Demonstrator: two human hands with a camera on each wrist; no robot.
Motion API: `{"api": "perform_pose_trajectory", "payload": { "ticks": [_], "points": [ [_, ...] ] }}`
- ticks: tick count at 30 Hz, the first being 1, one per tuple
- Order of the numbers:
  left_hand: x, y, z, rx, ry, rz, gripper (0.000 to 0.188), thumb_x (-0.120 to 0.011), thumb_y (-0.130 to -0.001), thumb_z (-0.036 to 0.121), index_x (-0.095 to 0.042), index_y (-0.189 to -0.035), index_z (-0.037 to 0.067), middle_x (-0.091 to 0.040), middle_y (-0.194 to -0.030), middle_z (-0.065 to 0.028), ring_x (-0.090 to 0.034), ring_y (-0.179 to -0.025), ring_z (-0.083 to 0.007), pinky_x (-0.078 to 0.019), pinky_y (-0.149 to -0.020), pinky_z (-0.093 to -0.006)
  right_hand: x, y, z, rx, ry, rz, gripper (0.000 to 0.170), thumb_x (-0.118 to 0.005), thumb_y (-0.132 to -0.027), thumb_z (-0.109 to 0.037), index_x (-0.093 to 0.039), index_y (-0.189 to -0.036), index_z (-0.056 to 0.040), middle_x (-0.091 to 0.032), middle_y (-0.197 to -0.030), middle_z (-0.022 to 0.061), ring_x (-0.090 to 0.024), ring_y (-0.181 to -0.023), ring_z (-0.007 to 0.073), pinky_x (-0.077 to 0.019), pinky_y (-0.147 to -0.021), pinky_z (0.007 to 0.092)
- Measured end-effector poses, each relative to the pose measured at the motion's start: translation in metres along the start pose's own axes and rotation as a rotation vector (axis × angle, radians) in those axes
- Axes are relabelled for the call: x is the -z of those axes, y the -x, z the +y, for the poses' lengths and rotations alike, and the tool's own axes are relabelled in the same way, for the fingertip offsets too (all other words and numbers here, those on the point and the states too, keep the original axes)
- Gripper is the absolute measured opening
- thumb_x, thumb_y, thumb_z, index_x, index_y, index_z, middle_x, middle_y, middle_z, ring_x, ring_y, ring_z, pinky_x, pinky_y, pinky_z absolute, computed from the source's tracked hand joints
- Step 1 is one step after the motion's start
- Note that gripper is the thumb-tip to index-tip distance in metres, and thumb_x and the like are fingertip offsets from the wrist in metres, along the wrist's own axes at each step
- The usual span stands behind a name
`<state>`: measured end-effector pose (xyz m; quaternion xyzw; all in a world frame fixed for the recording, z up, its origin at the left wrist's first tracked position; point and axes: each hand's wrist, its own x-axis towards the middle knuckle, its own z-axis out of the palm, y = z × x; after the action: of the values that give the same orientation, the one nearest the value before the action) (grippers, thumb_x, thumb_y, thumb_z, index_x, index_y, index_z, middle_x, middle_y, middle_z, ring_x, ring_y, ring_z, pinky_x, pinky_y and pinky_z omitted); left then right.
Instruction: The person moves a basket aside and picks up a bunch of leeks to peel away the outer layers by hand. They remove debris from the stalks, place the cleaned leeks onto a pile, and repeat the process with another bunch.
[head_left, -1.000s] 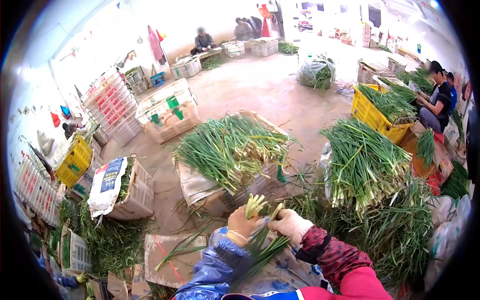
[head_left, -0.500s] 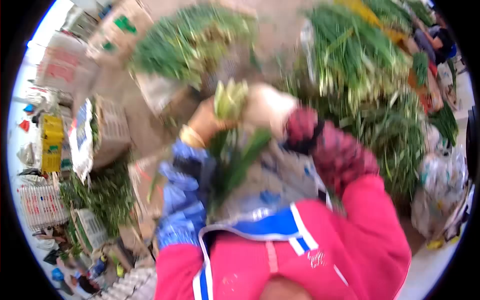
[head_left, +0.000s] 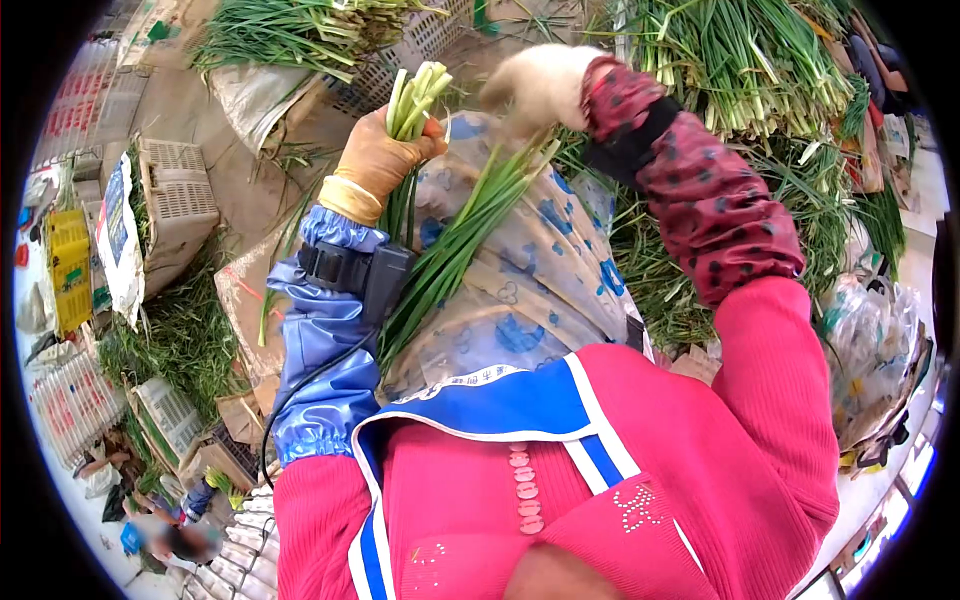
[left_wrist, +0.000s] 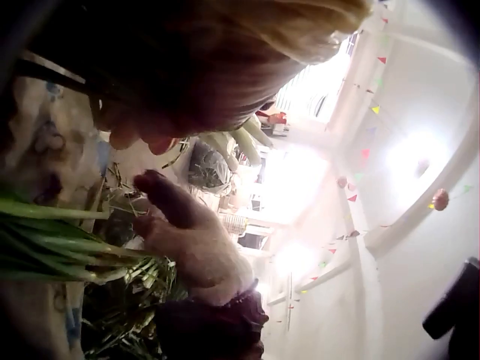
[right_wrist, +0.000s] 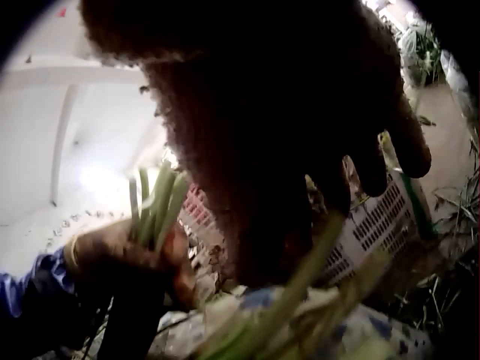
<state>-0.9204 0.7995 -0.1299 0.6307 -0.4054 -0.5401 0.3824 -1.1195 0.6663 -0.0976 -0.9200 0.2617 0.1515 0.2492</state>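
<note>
My left hand (head_left: 376,162), in an orange-tan glove, grips a small bunch of green onions (head_left: 418,98). Their pale stem ends stick up above the thumb, and the green leaves hang down below the fist. Across the patterned apron (head_left: 530,250) on my lap lie more loose green onions (head_left: 465,240), pale tips toward the right hand. My right hand (head_left: 540,88), white-gloved and blurred, hovers over those tips, apart from the left. In the right wrist view its dark fingers (right_wrist: 367,161) hang loosely spread and hold nothing.
Heaped green onions (head_left: 740,60) stand at the upper right, and another pile (head_left: 290,35) tops a crate at the upper left. Scattered leaf trimmings (head_left: 180,330) cover the floor at left. A covered crate (head_left: 175,200) and a yellow crate (head_left: 68,270) stand further left.
The head view has tilted down toward the lap. My right hand has moved away from the bunch, off to the right. The left hand keeps its hold on the green onions.
</note>
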Motion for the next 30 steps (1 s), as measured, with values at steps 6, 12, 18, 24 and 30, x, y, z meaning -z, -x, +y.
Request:
{"api": "perform_pose_trajectory", "payload": {
  "ticks": [6,12,18,24,30],
  "points": [
    [-0.006,0.002,-0.001,-0.081,-0.172,0.000,0.019,-0.070,-0.076,-0.004,-0.064,-0.094,-0.001,-0.066,-0.089,-0.0073,-0.065,-0.080,-0.0151,-0.0535,-0.075,-0.0271,-0.007,-0.002,-0.010,-0.063,-0.158,0.062,0.036,-0.066,-0.078,-0.030,-0.068,-0.110,-0.0147,-0.069,-0.102,0.0105,-0.065,-0.095,0.0266,-0.0510,-0.085,0.0363],
    [-0.010,0.004,0.003,0.047,-0.010,0.091,0.019,-0.070,-0.076,-0.004,-0.064,-0.093,0.001,-0.066,-0.083,-0.0053,-0.063,-0.069,-0.0129,-0.0507,-0.060,-0.0255,0.036,0.000,0.019,-0.440,-0.236,0.847,0.028,-0.061,-0.083,-0.025,-0.065,-0.098,-0.0019,-0.066,-0.092,0.0232,-0.064,-0.089,0.0387,-0.0513,-0.077,0.0441],
    [-0.009,-0.004,-0.009,-0.014,-0.146,0.035,0.020,-0.071,-0.077,-0.002,-0.063,-0.095,-0.001,-0.066,-0.088,-0.0076,-0.063,-0.071,-0.0151,-0.0524,-0.059,-0.0266,0.009,0.035,-0.004,-0.003,0.053,-0.078,0.039,-0.067,-0.077,-0.027,-0.066,-0.114,-0.0135,-0.070,-0.101,0.0106,-0.066,-0.094,0.0269,-0.0520,-0.083,0.0366],
    [-0.022,0.003,0.009,0.039,-0.039,-0.072,0.026,-0.076,-0.075,0.001,-0.064,-0.097,0.001,-0.066,-0.085,-0.0058,-0.062,-0.071,-0.0136,-0.0515,-0.061,-0.0258,0.003,0.023,-0.007,-0.055,-0.335,0.175,0.040,-0.067,-0.078,-0.028,-0.066,-0.111,-0.0054,-0.070,-0.096,0.0132,-0.067,-0.088,0.0226,-0.0520,-0.079,0.0347],
    [-0.021,0.004,0.018,-0.010,0.091,-0.102,0.036,-0.085,-0.068,0.009,-0.065,-0.097,0.004,-0.064,-0.085,-0.0015,-0.058,-0.074,-0.0112,-0.0493,-0.069,-0.0253,-0.002,0.003,-0.019,-0.065,-0.418,0.305,0.042,-0.069,-0.079,-0.036,-0.067,-0.109,-0.0064,-0.070,-0.094,0.0139,-0.067,-0.087,0.0226,-0.0512,-0.079,0.0342]
  ]
}}
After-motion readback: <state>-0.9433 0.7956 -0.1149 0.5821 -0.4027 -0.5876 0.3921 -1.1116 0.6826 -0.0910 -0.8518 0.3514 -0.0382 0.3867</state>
